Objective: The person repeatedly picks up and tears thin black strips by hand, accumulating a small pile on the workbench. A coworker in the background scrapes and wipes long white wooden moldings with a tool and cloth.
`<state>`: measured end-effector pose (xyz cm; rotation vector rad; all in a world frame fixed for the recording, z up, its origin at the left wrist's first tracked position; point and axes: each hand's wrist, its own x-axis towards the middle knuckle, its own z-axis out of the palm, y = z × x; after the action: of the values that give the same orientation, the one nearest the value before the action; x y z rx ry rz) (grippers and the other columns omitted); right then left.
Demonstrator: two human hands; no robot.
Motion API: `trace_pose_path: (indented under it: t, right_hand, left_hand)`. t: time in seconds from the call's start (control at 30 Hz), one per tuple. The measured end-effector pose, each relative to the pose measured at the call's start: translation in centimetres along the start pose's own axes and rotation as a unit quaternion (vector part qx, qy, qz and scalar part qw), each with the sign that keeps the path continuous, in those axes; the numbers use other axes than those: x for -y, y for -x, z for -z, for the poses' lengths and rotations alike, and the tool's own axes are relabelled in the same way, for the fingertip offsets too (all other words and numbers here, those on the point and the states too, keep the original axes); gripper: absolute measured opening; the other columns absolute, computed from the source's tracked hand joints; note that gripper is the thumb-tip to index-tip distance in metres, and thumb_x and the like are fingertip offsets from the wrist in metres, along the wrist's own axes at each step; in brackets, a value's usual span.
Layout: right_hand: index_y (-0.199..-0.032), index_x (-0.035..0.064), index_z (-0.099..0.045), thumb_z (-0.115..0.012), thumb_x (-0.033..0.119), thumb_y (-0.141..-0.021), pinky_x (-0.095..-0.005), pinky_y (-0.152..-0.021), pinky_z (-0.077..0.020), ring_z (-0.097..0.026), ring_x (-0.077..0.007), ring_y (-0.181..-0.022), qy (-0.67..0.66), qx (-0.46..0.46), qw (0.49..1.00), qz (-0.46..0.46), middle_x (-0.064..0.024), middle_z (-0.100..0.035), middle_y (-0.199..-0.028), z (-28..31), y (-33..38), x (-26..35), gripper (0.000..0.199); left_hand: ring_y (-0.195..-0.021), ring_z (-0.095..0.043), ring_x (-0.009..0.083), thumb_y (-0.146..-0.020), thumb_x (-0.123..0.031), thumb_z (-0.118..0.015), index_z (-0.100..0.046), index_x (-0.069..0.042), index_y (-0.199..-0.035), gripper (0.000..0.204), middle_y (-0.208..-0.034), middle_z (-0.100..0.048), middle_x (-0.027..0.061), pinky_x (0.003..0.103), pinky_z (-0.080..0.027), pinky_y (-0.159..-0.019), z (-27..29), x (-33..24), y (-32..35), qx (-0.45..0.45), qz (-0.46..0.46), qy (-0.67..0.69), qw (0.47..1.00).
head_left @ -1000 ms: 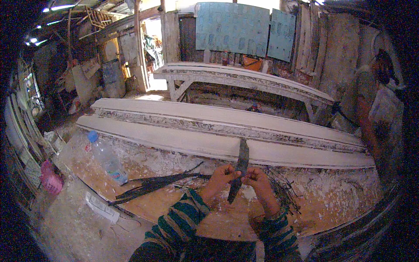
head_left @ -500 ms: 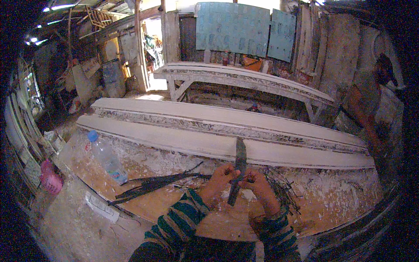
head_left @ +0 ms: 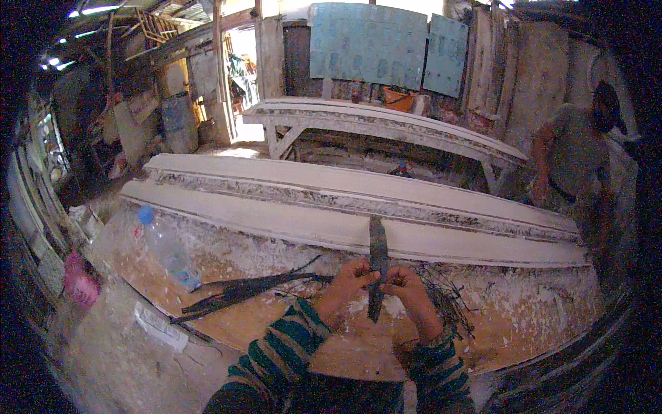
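Observation:
A dark grey flat strip [head_left: 378, 245] stands roughly upright between my hands, its upper end overlapping the near white plank in view. My left hand [head_left: 350, 281] pinches the strip's left edge near its middle. From the other side, my right hand [head_left: 408, 284] grips it with bent fingers. A bundle of long dark strips [head_left: 241, 293] lies on the worktable [head_left: 507, 310] left of my left hand. Beside my right hand spreads a tangle of thin dark strands [head_left: 452, 303]. What the strip is made of is unclear.
Two long white planks [head_left: 289, 219] run across the table beyond my hands. A clear bottle with a blue cap [head_left: 165, 245] lies at the left. Behind stands a long white bench [head_left: 372, 119] with an orange container [head_left: 398, 99]. Another person [head_left: 576, 148] is at the right.
The strip has risen slightly and straightened between my hands, and both hands have shifted a little. At the right, the other person has moved and turned.

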<state>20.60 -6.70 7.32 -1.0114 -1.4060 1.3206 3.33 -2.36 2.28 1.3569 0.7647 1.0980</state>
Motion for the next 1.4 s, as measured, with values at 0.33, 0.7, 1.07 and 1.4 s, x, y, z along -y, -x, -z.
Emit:
trace_pose_path:
  t: [0.33,0.7,1.07,1.4]
  right_hand:
    - [-0.101,0.0051,-0.057,-0.072,0.004,-0.07,-0.0285,-0.073,-0.0464,-0.058,-0.0136,-0.082,0.054,0.062,0.996,-0.046,-0.0027,-0.062,-0.086,0.5,0.0,0.2,0.034]
    - [-0.094,0.0051,-0.063,-0.068,0.017,-0.082,-0.0278,-0.073,-0.0475,-0.058,-0.0117,-0.078,0.064,-0.022,0.997,-0.041,-0.0017,-0.063,-0.083,1.0,-0.7,-1.3,0.018]
    - [-0.086,0.0043,-0.063,-0.067,0.01,-0.081,-0.0238,-0.067,-0.0434,-0.056,-0.0092,-0.07,-0.029,-0.054,0.997,0.042,-0.0005,-0.063,-0.079,0.4,-0.2,-1.0,0.009]
    - [-0.079,0.0043,-0.064,-0.066,0.01,-0.078,-0.0241,-0.06,-0.0414,-0.052,-0.0067,-0.066,0.163,-0.095,0.98,0.061,0.0017,-0.06,-0.071,0.6,0.0,-1.2,0.006]
  left_hand:
    - [-0.071,-0.055,0.0087,-0.085,-0.018,-0.066,-0.06,-0.008,-0.091,0.013,-0.076,-0.06,-0.0025,0.027,-0.046,-0.068,-0.2,0.1,-0.2,-0.052,-0.008,0.124,0.991]
    - [-0.074,-0.057,0.0096,-0.082,-0.015,-0.067,-0.063,-0.005,-0.091,0.014,-0.082,-0.064,0.0008,0.026,-0.046,-0.069,0.1,-0.6,0.1,0.023,-0.048,-0.005,0.999]
    - [-0.068,-0.047,0.0062,-0.082,-0.022,-0.07,-0.059,-0.006,-0.083,0.019,-0.07,-0.053,-0.0037,0.024,-0.039,-0.057,-1.2,-1.7,1.0,-0.031,-0.034,-0.011,0.999]
    - [-0.068,-0.047,0.0066,-0.085,-0.02,-0.065,-0.06,-0.006,-0.08,0.016,-0.069,-0.054,-0.004,0.024,-0.04,-0.063,-1.0,-3.4,1.7,-0.014,-0.02,-0.047,0.999]
